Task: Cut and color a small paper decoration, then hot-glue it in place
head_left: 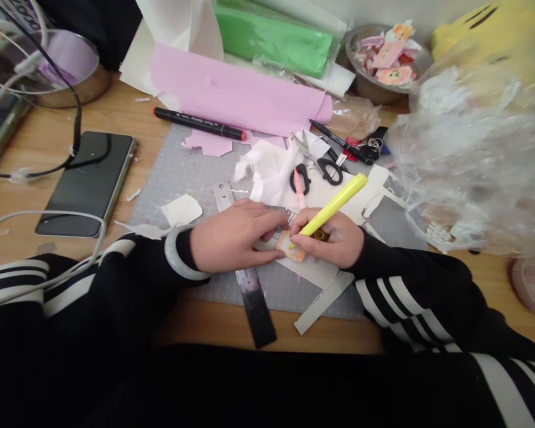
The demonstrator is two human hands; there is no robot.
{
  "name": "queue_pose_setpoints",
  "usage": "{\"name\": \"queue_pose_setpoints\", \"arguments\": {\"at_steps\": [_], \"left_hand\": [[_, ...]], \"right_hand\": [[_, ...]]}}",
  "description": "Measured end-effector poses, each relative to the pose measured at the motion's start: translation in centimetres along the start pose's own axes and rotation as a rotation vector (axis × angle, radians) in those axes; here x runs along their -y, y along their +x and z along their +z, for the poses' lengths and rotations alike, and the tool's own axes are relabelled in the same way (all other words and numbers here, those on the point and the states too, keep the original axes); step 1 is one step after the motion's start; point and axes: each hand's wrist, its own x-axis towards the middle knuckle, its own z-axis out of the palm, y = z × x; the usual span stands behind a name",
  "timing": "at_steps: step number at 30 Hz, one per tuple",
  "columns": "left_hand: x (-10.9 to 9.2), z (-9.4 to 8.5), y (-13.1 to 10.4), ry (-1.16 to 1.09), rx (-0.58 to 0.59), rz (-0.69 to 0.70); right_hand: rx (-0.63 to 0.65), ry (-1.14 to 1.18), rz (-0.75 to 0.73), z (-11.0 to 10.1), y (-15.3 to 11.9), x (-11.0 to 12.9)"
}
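My right hand (332, 238) is closed around a yellow highlighter (334, 205), its tip down on a small orange-and-white paper cutout (290, 246). From the other side, my left hand (236, 235) holds the cutout's edge with thumb and fingertips. White paper lies under both hands. Just beyond them a pink-orange pen (299, 189) lies partly hidden behind my right hand. A metal ruler (249, 288) passes beneath my left hand, its near end reaching over the mat edge. Black-handled scissors (318, 163) rest on the scraps behind.
A grey cutting mat (160, 172) carries paper scraps and a black marker (199, 123). Behind are rolled pink sheets (236, 86), a green pack (271, 38) and a metal bowl (361, 77) of cutouts. A phone (87, 184) and cables lie left; clear plastic bags (477, 154) crowd the right.
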Motion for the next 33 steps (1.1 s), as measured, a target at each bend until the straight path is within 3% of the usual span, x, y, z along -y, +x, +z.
{"name": "queue_pose_setpoints", "arguments": {"at_steps": [33], "left_hand": [[0.02, 0.06, -0.08, -0.004, -0.02, 0.021]], "right_hand": [[0.0, -0.094, -0.142, 0.03, 0.21, -0.82]]}}
